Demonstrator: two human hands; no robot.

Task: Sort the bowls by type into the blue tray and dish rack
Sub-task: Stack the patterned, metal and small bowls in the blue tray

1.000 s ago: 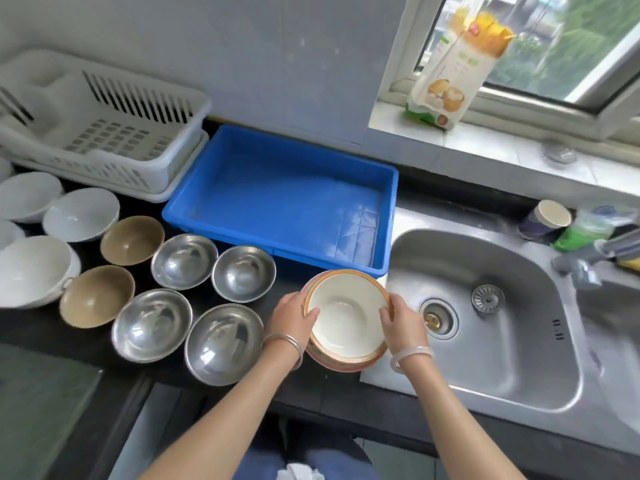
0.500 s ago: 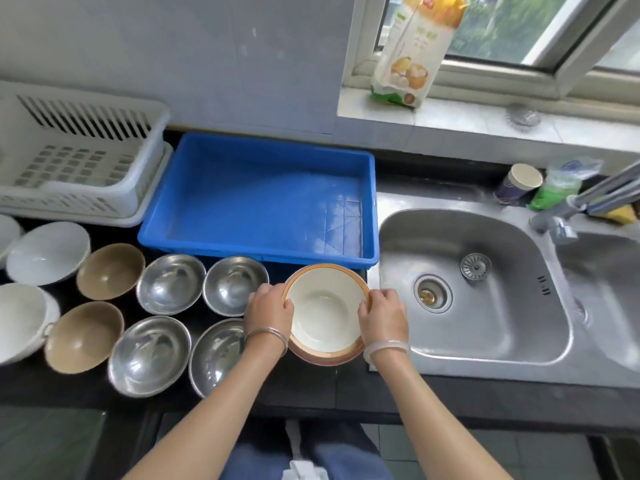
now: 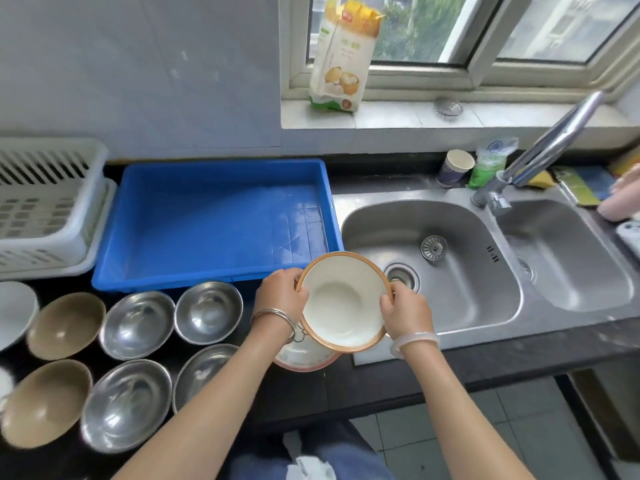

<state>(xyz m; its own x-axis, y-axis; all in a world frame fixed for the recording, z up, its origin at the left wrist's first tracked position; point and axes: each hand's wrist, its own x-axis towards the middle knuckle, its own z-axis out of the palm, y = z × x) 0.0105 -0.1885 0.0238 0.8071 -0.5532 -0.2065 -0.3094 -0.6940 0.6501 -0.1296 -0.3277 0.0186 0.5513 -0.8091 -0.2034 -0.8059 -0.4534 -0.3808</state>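
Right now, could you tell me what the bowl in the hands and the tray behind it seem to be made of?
Orange-rimmed bowl: probably glazed ceramic or melamine; smooth, glossy cream inside. Blue tray: moulded plastic, uniform colour, soft sheen, rolled rim.
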